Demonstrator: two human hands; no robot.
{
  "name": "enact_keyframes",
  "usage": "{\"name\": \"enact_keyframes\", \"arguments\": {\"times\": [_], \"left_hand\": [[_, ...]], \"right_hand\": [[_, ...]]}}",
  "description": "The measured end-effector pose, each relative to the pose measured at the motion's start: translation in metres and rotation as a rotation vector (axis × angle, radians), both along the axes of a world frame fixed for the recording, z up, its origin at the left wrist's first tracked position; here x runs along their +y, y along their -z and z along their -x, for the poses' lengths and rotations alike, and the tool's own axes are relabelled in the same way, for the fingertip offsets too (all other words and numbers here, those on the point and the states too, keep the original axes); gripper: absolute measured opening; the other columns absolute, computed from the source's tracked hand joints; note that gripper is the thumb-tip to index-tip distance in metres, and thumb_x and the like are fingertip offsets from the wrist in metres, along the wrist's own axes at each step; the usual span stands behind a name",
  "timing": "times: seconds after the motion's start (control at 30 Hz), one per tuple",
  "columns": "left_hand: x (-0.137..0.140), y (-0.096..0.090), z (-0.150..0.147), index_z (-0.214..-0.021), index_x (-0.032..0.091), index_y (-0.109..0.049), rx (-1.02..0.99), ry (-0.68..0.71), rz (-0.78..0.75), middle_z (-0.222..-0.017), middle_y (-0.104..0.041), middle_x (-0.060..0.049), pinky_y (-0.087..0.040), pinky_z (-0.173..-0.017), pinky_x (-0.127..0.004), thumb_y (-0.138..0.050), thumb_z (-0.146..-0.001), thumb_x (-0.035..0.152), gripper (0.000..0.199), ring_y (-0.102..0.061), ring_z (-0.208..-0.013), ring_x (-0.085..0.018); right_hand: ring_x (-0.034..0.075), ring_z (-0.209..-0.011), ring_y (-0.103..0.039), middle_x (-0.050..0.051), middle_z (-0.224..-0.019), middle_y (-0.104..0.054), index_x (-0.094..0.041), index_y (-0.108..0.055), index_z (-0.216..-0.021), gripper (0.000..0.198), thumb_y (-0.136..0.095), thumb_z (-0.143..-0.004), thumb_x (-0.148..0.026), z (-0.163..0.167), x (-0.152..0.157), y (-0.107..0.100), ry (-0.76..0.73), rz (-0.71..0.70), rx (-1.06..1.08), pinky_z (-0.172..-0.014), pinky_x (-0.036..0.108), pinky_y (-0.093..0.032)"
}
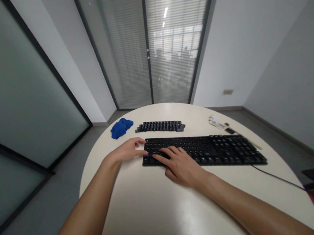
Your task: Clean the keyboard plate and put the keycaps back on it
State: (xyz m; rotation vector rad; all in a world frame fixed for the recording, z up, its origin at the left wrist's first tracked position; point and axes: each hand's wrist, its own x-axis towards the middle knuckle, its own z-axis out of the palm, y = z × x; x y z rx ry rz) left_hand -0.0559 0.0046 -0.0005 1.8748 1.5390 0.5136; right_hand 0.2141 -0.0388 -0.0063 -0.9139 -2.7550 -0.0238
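A black keyboard [203, 150] lies on the table, with many keycaps off its upper left and middle part. At its left end, my left hand [128, 149] holds the edge, thumb and index finger apart with their tips on it. Over the lower left keys lies my right hand [181, 166], palm down and fingers stretched, the index fingertip touching the board. Whatever is beneath those fingers is hidden. Behind the keyboard, loose black keycaps [160, 126] stand in several rows.
A round cream table [153, 208] carries everything. A crumpled blue cloth [121, 128] lies at back left. At back right are a white bundle [215, 122] and a slim tool with a dark part [230, 130], perhaps a brush. A cable [277, 177] runs off the right edge.
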Motion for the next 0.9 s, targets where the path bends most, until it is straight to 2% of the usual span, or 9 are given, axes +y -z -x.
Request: {"name": "enact_keyframes", "arguments": {"times": [0.33,0.63,0.73,0.9], "left_hand": [[0.003,0.007,0.001,-0.122,0.018,-0.063,-0.042,0.069,-0.004,-0.121,-0.067,-0.010,-0.045,-0.095,-0.035,-0.077,-0.071,0.040,0.058,-0.059,-0.109,-0.026],[0.003,0.011,0.003,-0.123,0.014,-0.063,-0.025,0.132,-0.044,-0.110,-0.068,-0.011,-0.047,-0.087,-0.035,-0.076,-0.071,0.036,0.058,-0.061,-0.098,-0.025],[-0.001,0.007,-0.003,-0.117,0.017,-0.065,0.048,0.119,-0.136,-0.108,-0.069,-0.010,-0.048,-0.085,-0.035,-0.072,-0.076,0.038,0.046,-0.061,-0.094,-0.025],[0.000,0.007,-0.017,-0.096,0.019,-0.067,0.142,-0.007,-0.460,-0.101,-0.068,-0.007,-0.047,-0.086,-0.036,-0.061,-0.088,0.036,0.019,-0.062,-0.094,-0.024]], "right_hand": [[0.031,-0.116,-0.049,0.012,-0.135,-0.056,-0.029,-0.048,-0.146,0.056,-0.053,-0.090,-0.021,0.003,0.000,-0.001,0.016,-0.010,-0.012,-0.091,0.044,-0.040],[0.031,-0.118,-0.048,0.012,-0.136,-0.055,-0.029,-0.051,-0.143,0.050,-0.052,-0.094,-0.023,0.002,0.001,0.003,0.010,-0.012,0.004,-0.092,0.044,-0.039],[0.031,-0.119,-0.048,0.012,-0.137,-0.055,-0.029,-0.050,-0.145,0.049,-0.050,-0.096,-0.024,0.000,0.003,0.004,-0.008,-0.008,0.015,-0.093,0.045,-0.040],[0.031,-0.120,-0.048,0.011,-0.141,-0.055,-0.029,-0.047,-0.148,0.051,-0.049,-0.097,-0.025,-0.004,0.005,0.005,-0.040,-0.003,0.031,-0.094,0.047,-0.042]]}}
